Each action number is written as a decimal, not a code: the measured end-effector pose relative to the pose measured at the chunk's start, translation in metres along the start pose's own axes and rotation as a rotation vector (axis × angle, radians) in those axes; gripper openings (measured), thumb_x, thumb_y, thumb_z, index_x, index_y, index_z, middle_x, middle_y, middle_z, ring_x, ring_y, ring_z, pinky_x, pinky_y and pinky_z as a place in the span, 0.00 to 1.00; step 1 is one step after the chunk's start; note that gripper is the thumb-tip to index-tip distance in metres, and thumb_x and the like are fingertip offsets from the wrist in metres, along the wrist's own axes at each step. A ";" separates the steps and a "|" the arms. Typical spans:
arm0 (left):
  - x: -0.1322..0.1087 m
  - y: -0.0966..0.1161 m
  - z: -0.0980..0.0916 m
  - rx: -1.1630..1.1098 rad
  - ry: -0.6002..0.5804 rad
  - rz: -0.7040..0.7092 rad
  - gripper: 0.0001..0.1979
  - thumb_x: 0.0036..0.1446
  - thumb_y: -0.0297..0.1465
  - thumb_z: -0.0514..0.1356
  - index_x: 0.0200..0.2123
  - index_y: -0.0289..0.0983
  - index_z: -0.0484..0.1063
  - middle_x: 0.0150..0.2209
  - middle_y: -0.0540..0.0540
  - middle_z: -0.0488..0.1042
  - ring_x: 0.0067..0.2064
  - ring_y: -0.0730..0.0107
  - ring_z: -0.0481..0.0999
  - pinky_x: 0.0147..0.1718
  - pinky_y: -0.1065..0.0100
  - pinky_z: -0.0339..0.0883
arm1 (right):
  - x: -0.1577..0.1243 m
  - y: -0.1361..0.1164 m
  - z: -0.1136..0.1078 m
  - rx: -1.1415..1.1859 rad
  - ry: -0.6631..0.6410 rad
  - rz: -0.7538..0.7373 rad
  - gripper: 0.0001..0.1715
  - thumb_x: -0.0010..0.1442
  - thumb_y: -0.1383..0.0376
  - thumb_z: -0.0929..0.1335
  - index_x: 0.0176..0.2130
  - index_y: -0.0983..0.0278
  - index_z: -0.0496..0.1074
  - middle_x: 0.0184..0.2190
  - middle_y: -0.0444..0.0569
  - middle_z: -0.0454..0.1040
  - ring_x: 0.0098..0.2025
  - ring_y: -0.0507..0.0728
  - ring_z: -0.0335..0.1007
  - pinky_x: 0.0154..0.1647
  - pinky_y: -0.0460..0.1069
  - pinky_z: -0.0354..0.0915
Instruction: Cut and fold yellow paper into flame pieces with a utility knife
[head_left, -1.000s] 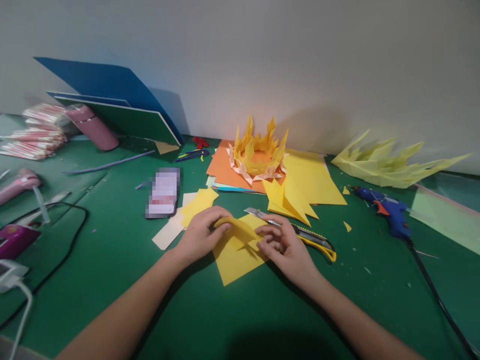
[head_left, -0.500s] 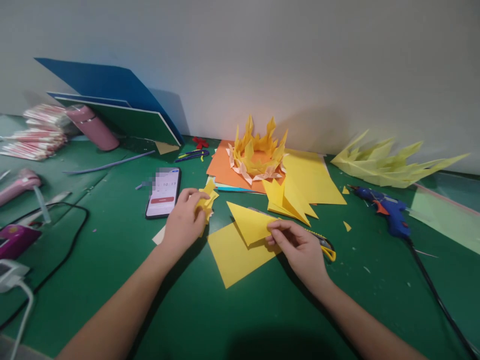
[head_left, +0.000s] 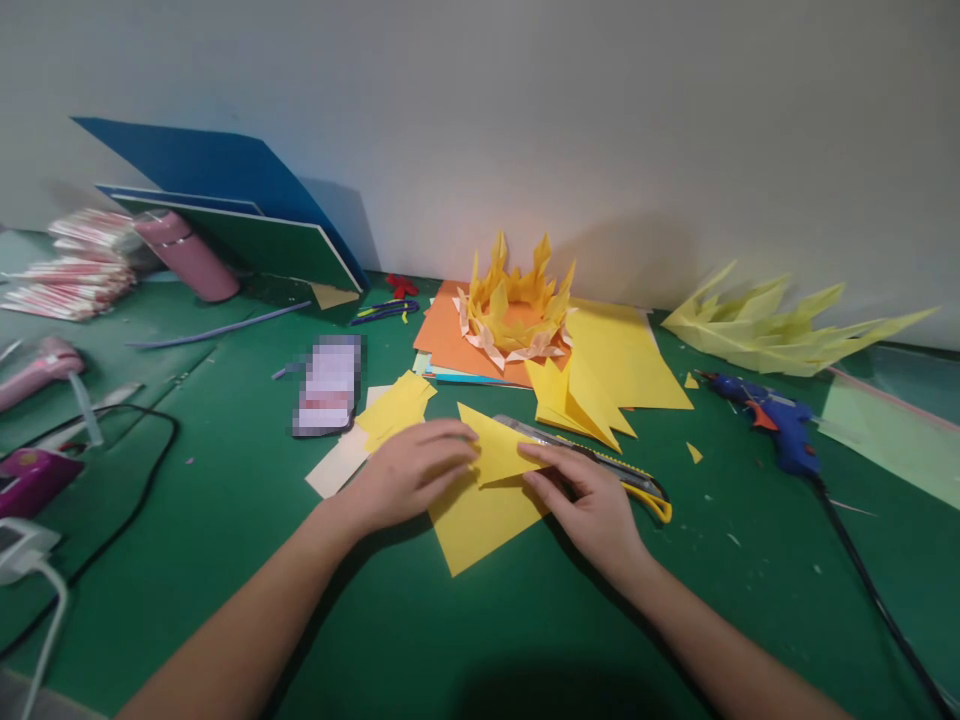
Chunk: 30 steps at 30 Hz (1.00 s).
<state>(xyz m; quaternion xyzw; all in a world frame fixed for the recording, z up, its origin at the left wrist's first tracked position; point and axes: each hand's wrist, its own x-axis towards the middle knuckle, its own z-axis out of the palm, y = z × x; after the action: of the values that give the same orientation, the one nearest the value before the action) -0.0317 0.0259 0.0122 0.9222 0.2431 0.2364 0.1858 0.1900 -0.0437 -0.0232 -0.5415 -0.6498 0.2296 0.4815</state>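
Note:
My right hand (head_left: 589,505) pinches the right corner of a folded yellow paper triangle (head_left: 501,450) between thumb and fingers. At the triangle's left edge is my left hand (head_left: 416,470), its fingers stretched out and slightly apart; whether the tips touch the paper I cannot tell. Under the triangle lies a flat yellow paper sheet (head_left: 480,535), partly covered by both hands. Behind my right hand a yellow-handled utility knife (head_left: 649,490) lies slanting, its other end behind the triangle. Small yellow paper pieces (head_left: 397,405) rest on pale paper strips (head_left: 334,465) beyond my left hand.
A crown-like ring of folded paper (head_left: 517,310) stands on orange paper at the back. Folded yellow pieces (head_left: 574,405) lie in front of it. To the right are a blue glue gun (head_left: 787,425) and a pale yellow folded-paper piece (head_left: 780,330). A phone (head_left: 326,385) lies left.
My left hand has let go of the small yellow pieces and moved right to the triangle. The pieces now lie on the pale strips. My right hand has shifted slightly left.

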 end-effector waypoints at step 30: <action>0.007 0.004 0.017 -0.013 -0.092 -0.005 0.07 0.60 0.29 0.55 0.31 0.37 0.72 0.35 0.44 0.76 0.38 0.65 0.74 0.40 0.63 0.69 | 0.004 -0.001 -0.011 -0.488 -0.068 -0.311 0.14 0.64 0.64 0.62 0.46 0.62 0.74 0.27 0.49 0.71 0.30 0.57 0.65 0.31 0.52 0.63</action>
<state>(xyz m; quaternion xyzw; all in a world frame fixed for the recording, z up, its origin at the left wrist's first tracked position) -0.0158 0.0220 0.0023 0.9303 0.2351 0.1947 0.2033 0.1993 -0.0429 -0.0158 -0.5274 -0.7767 0.0080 0.3443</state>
